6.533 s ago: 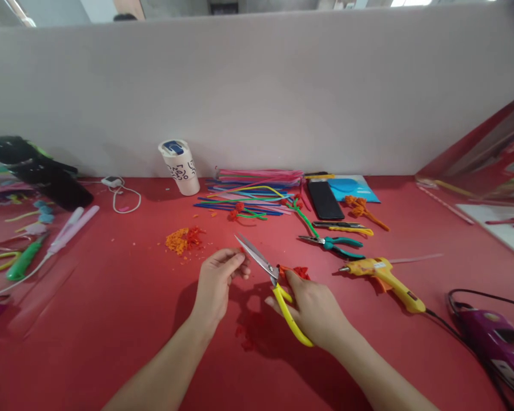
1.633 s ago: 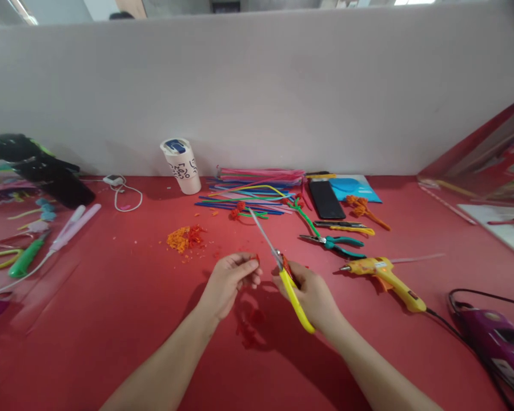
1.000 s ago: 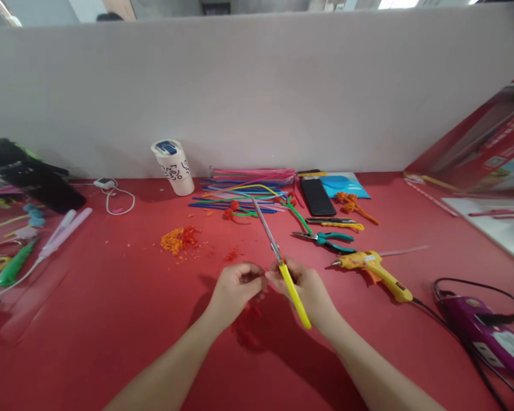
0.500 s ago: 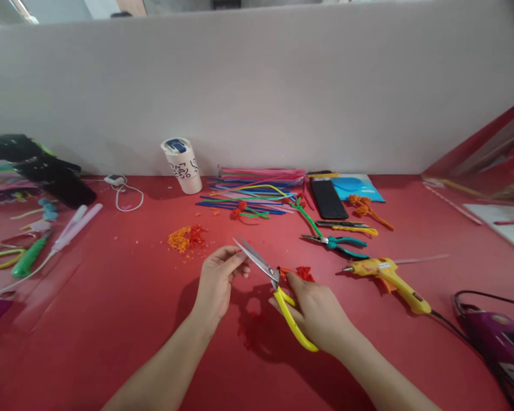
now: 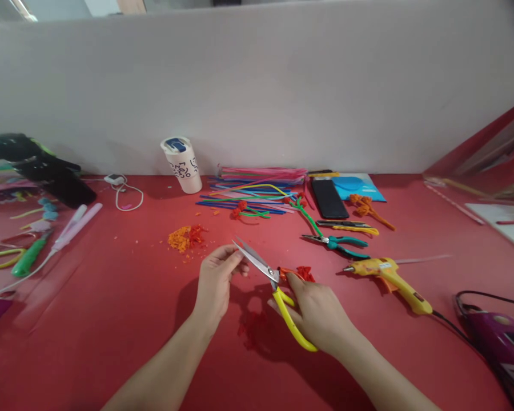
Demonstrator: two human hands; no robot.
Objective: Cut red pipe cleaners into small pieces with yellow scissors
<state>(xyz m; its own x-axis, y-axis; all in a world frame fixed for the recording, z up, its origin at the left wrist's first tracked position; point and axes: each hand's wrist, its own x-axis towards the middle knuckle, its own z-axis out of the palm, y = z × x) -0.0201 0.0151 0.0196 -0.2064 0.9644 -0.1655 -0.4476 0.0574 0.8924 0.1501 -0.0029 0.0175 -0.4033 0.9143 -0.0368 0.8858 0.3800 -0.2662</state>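
Observation:
Yellow-handled scissors (image 5: 292,319) are gripped in my right hand (image 5: 323,317), their blades slightly parted and pointing up and left. A bunch of red-orange fuzzy material (image 5: 304,274) shows just beyond my right fingers; whether they pinch it too, I cannot tell. My left hand (image 5: 216,277) is closed in a pinch right at the blade tips. A tiny red bit seems to sit between its thumb and finger, too small to name. Beyond my left hand lies a small heap of orange and red clippings (image 5: 182,238).
Pipe cleaners (image 5: 257,191) lie along the wall beside a white tumbler (image 5: 183,165). To the right are a phone (image 5: 329,198), pliers (image 5: 338,244), a yellow glue gun (image 5: 389,279) and a purple device (image 5: 497,342). At left stand a black bag-like object (image 5: 38,168) and a green-handled tool (image 5: 31,257).
Almost nothing differs. Both hands and the scissors keep nearly the same place, with only a very slight shift to the left.

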